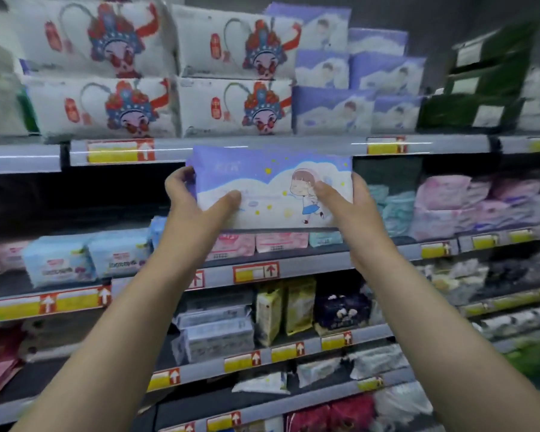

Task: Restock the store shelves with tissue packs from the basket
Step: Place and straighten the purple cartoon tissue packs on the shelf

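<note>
1. Bare forearms, the left forearm (122,322) and the right forearm (434,307), reach up and forward from the bottom of the view.
2. Each grip pinches one end of a purple-and-white tissue pack (272,188). The left grip (197,198) has its thumb on the printed face and its fingers curled round the back edge. The right grip (353,207) mirrors this at the other end.
3. Held this way, the pack stays flat and level, with its cartoon face towards the aisle. That probably lets it slide in squarely and show its front.
4. The pack is in the air between the two grips, in front of the shelving and touching no shelf. The basket is out of view.
5. Above the grips and slightly right, matching purple packs (334,110) are stacked on the top shelf. This looks like the likely home for the held pack.
6. Further left on that level lie white packs printed with an opera mask (144,110). Dark green packs (480,110) sit to the far right.
7. The grey shelf rail (262,145) just above the pack carries yellow price labels (113,151).
8. Behind and left of the grips is a dark shelf bay (75,198). Pink packs (234,244) sit just below, and pastel packs (449,198) to the right.
9. The setting is a dim store aisle with several tiers of shelving, blurred at the edges.
</note>
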### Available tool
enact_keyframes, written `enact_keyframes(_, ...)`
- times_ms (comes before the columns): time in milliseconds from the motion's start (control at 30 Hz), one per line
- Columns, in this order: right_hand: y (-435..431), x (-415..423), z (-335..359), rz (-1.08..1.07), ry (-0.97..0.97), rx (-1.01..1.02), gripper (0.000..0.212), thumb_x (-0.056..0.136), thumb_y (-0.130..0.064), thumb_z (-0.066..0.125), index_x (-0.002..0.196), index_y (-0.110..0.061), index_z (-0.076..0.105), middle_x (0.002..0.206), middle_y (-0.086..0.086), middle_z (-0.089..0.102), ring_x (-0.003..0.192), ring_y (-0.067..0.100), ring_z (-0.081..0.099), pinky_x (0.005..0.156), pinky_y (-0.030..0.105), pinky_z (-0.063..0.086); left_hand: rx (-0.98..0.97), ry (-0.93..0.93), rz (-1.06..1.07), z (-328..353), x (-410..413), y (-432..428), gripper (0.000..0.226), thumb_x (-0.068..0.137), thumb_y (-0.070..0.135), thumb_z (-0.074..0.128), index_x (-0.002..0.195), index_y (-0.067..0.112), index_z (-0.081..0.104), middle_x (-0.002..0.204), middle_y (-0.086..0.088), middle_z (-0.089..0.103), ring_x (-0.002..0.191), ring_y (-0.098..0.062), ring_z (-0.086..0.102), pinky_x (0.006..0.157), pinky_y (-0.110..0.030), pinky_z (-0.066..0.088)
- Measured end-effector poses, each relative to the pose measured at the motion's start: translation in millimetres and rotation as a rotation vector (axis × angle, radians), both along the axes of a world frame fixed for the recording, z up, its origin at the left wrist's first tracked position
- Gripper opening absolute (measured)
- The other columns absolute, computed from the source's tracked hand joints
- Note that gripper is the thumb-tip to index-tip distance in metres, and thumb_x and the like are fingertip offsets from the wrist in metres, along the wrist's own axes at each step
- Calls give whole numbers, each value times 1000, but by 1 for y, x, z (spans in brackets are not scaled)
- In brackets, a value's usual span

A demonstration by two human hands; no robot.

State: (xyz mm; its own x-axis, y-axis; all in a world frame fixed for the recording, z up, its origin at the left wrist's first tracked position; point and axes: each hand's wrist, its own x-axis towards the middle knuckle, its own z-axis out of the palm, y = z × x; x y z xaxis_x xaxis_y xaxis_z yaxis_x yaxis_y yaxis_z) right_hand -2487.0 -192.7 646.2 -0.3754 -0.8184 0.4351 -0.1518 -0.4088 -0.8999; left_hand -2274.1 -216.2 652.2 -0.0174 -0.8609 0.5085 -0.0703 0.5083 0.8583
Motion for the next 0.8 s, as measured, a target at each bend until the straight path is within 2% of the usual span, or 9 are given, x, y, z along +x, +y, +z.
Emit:
enact_keyframes(100, -5, -38, 18, -48, -17, -57, 50, 90, -33, 68, 135, -22, 50, 120, -11, 64, 107, 7, 63, 83, 24, 50, -28, -82, -2, 21, -38, -8, 72, 70, 48, 63, 128, 31, 24, 134, 7, 44, 119, -14, 52, 105, -42, 44)
enact_keyframes(233, -12, -79, 43, -117, -16, -123, 41, 90, -31, 68, 126, -25, 49, 119, -9, 63, 102, 3, 63, 78, 20, 48, -151, -182, 44, 50, -82, -23, 78, 65, 58, 62, 130, 29, 30, 139, 1, 36, 130, -19, 41, 110, -43, 38)
enact_keyframes(300, -19, -97, 57, -169, -16, -168, 42, 89, -30, 69, 125, -24, 48, 118, -8, 63, 104, 7, 63, 85, 27, 52, -223, -234, 87, 67, -103, -32, 81, 70, 51, 60, 139, 19, 31, 134, 1, 31, 133, -20, 34, 113, -40, 32)
enact_keyframes(367, -28, -112, 74, -219, 10, -206, 48, 86, -37, 71, 126, -26, 46, 116, -11, 63, 108, 10, 63, 94, 36, 53, -274, -272, 125, 84, -122, -45, 82, 77, 46, 65, 143, 13, 29, 137, -4, 30, 136, -23, 28, 113, -34, 27)
enact_keyframes(467, -44, -132, 97, -286, 61, -239, 75, 65, -63, 72, 128, -30, 48, 122, -9, 63, 115, 14, 61, 98, 41, 52, -326, -291, 127, 104, -148, -66, 86, 81, 44, 67, 147, 10, 24, 145, -10, 26, 138, -24, 24, 113, -33, 23)
enact_keyframes(533, -58, -148, 110, -305, 89, -249, 84, 63, -66, 72, 134, -27, 47, 123, -9, 64, 115, 14, 60, 98, 43, 52, -354, -307, 122, 115, -165, -82, 84, 84, 37, 68, 148, 9, 22, 147, -12, 23, 139, -24, 21, 113, -29, 20)
enact_keyframes(633, -81, -172, 125, -304, 100, -251, 71, 77, -53, 73, 136, -24, 45, 121, -9, 64, 113, 13, 61, 99, 42, 51, -371, -355, 104, 132, -187, -106, 81, 88, 21, 63, 151, 11, 15, 147, -11, 16, 138, -21, 20, 104, -20, 21)
enact_keyframes(733, -109, -190, 140, -316, 118, -239, 74, 77, -56, 72, 137, -23, 45, 126, -7, 62, 116, 14, 60, 101, 44, 50, -418, -339, 101, 147, -206, -133, 82, 87, 17, 62, 153, 12, 14, 146, -13, 18, 136, -26, 26, 111, -28, 28)
enact_keyframes(800, -131, -200, 152, -333, 127, -249, 69, 79, -55, 71, 134, -21, 47, 125, -4, 62, 115, 17, 61, 99, 45, 50, -463, -325, 141, 157, -217, -152, 84, 88, 18, 64, 155, 13, 13, 146, -12, 21, 135, -27, 30, 108, -27, 27)
